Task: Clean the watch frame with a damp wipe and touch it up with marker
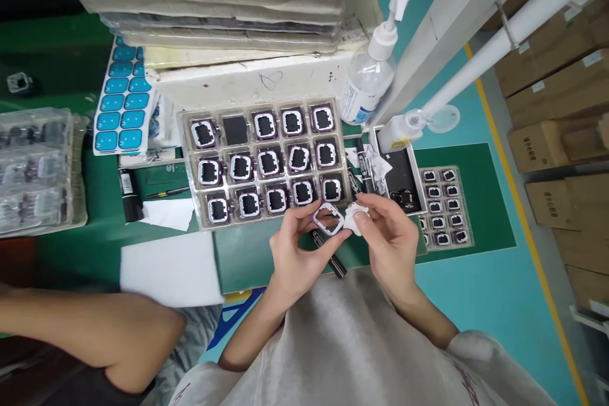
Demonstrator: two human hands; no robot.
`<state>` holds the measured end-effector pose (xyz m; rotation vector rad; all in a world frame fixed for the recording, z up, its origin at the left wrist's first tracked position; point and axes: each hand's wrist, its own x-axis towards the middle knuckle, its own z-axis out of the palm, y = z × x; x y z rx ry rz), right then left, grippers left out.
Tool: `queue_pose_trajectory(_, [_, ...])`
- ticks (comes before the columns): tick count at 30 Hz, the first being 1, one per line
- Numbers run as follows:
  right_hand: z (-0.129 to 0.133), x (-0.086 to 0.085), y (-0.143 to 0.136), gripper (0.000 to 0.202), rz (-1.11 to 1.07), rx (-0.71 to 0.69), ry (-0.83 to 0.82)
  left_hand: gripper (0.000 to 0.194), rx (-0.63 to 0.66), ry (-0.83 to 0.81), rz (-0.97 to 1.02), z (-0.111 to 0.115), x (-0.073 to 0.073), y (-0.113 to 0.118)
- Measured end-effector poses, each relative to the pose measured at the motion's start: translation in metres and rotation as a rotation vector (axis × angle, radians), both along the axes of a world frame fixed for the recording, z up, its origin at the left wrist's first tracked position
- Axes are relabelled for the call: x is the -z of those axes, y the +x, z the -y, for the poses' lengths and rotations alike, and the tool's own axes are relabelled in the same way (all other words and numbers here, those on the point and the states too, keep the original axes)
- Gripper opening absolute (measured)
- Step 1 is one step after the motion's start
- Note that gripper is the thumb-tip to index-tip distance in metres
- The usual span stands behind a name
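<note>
In my left hand [297, 254], thumb and fingers grip a small square frame [339, 218] with rounded corners, a white rim and a purplish side. My right hand [394, 244] pinches a crumpled white tissue [356, 221] against the frame's right side. Just beyond both hands lies a clear plastic tray [184, 158] with rows of similar white-rimmed frames in its pockets. One back-row pocket shows a plain dark square [235, 130]. Beneath my hands a black marker [337, 264] lies on the green table mat [247, 260].
Behind the tray stand a white box [219, 85] with stacked trays and a pump bottle [368, 79]. On the right are a smaller bottle [399, 130], a black shallow box [402, 171] and another filled tray [466, 203]. A co-worker's arm [95, 330] reaches in at left, near white foam [169, 266].
</note>
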<state>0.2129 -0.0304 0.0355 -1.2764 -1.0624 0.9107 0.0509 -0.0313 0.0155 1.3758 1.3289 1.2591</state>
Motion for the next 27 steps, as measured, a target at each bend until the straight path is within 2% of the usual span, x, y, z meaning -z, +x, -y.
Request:
queue_pose_trajectory(4, [0.0,0.001,0.002,0.021,0.007,-0.008,-0.021,0.063,-0.006,0.004,0.012,-0.002,-0.003,-0.003])
queue_pose_trajectory(8, [-0.001,-0.005,0.001,0.019,0.063,-0.036,-0.043,0.058,0.002,-0.016,0.117,-0.005,-0.007,-0.002])
queue_pose_trajectory(15, [0.0,-0.011,-0.001,0.016,0.049,-0.158,-0.038,0.052,-0.041,-0.044,0.226,-0.012,-0.005,0.001])
queue_pose_trajectory(23, [0.0,0.0,0.0,0.015,-0.001,-0.192,-0.031,0.052,-0.061,-0.068,0.259,-0.013,-0.006,0.001])
queue_pose_trajectory(27, [-0.002,0.01,-0.003,0.015,-0.042,-0.095,-0.059,0.053,-0.065,-0.074,0.241,-0.013,-0.005,0.002])
